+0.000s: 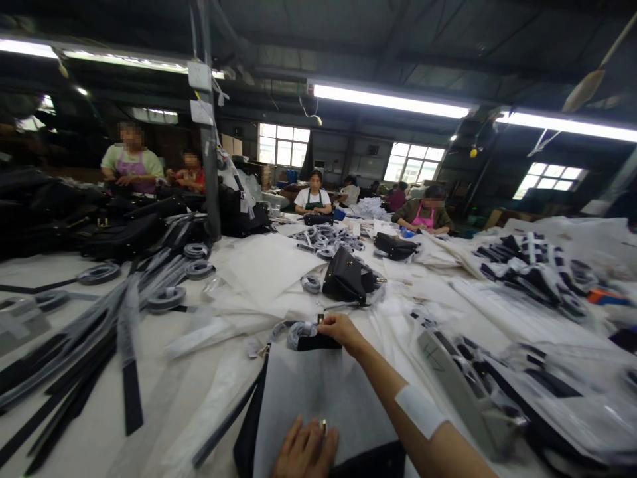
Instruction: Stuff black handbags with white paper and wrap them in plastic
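Observation:
My left hand (pixel 304 450) lies flat with fingers together on a white fabric dust bag (pixel 308 392) that covers a black handbag (pixel 246 438) at the table's near edge. My right hand (pixel 339 329) reaches forward and pinches the far end of the black bag (pixel 318 342), where a small gold clasp shows. A coiled, wrapped strap (pixel 298 332) lies just left of that hand. A white band sits on my right forearm (pixel 421 410).
Another black handbag (pixel 348 279) stands further back on the white table (pixel 174 372). Black straps (pixel 74 358) and coiled rolls (pixel 166 297) fill the left. Wrapped striped pieces (pixel 532 265) lie at right. Several seated people (pixel 314 194) work across the table.

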The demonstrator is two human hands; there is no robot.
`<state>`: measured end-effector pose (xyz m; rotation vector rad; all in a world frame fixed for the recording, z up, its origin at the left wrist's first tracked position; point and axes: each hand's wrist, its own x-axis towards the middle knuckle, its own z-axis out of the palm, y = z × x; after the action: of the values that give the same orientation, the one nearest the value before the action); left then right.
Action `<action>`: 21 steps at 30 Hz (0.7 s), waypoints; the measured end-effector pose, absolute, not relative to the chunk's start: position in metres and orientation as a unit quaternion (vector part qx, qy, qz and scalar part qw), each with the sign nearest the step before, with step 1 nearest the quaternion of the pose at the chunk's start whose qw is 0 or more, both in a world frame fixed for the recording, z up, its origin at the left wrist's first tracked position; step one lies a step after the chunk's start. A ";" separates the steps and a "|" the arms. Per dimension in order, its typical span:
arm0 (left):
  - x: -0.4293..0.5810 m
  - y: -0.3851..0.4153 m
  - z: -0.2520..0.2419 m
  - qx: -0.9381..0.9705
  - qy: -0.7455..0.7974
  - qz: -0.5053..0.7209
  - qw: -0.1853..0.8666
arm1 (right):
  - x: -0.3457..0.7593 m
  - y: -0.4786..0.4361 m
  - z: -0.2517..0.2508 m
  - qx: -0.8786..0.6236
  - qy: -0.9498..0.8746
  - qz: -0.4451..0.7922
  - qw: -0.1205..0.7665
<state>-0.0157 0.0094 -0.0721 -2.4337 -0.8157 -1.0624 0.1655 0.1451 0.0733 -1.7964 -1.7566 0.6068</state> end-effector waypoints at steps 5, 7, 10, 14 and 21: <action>-0.014 -0.002 -0.065 -0.864 -0.309 -0.386 0.095 | 0.169 0.083 0.082 -0.601 -0.684 0.246 0.331; -0.013 -0.007 -0.062 -0.874 -0.329 -0.353 0.056 | 0.169 0.048 0.082 -0.565 -0.724 0.214 0.332; -0.012 -0.011 -0.056 -0.881 -0.339 -0.329 0.020 | 0.166 0.004 0.077 -0.518 -0.797 0.125 0.285; -0.012 -0.012 -0.050 -0.882 -0.337 -0.328 0.010 | 0.165 0.001 0.074 -0.553 -0.771 0.076 0.306; -0.020 -0.008 -0.031 -0.888 -0.307 -0.338 0.045 | 0.161 0.090 0.087 -0.640 -0.666 0.111 0.367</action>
<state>-0.0196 -0.0080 -0.0307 -2.7130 -0.9390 -1.0319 0.1608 0.0903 0.0871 -1.6450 -1.7116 0.2857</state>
